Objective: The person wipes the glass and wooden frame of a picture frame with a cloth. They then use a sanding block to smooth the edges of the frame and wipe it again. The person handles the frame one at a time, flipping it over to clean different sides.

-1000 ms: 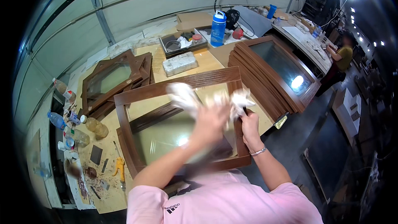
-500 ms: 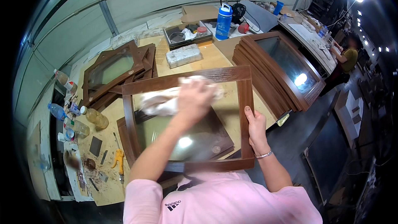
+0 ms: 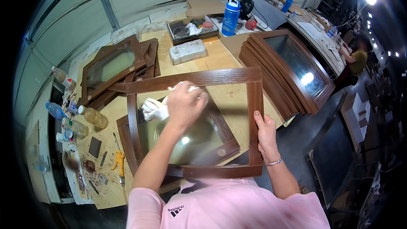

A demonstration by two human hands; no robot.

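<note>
A dark brown wooden frame with a glass pane (image 3: 255,101) is held tilted in front of me over the workbench. My left hand (image 3: 184,104) presses a white cloth (image 3: 154,109) against the upper part of the glass. My right hand (image 3: 266,132) grips the frame's right rail near its lower corner, thumb on the front face. A second frame (image 3: 224,146) lies flat under the held one.
A stack of glazed frames (image 3: 292,63) lies at the right, another pile (image 3: 114,65) at the back left. A blue bottle (image 3: 231,10), a tray of bits (image 3: 190,29) and a wrapped block (image 3: 187,51) sit behind. Bottles (image 3: 91,116) and a yellow tool (image 3: 120,161) are left. Another person (image 3: 356,57) stands far right.
My left hand with the cloth has swept from the right side of the pane toward its upper left. The right hand has kept its grip on the right rail.
</note>
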